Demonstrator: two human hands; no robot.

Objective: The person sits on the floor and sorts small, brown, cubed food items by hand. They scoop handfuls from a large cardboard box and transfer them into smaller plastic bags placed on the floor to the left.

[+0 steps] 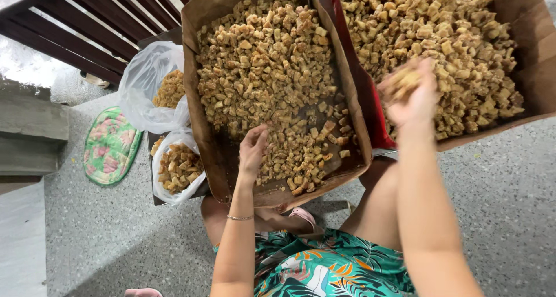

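Note:
Two paper-lined trays of golden-brown fried chunks lie on the floor in front of me. My left hand (253, 149) reaches into the near part of the left tray (194, 94), its fingers closed around a few chunks. My right hand (412, 94) hovers, blurred, above the near left corner of the right tray (530, 48), shut on a handful of chunks (399, 81). The left tray's pile (269, 71) is thinner near me, with bare brown paper showing. The right tray's pile (440, 36) is thick.
Left of the trays stand two clear plastic bags partly filled with chunks, a far one (152, 88) and a near one (176, 168). A floral pad (110, 146) lies on the speckled floor. Dark wooden slats (87, 24) and a concrete step (29, 129) are at the left.

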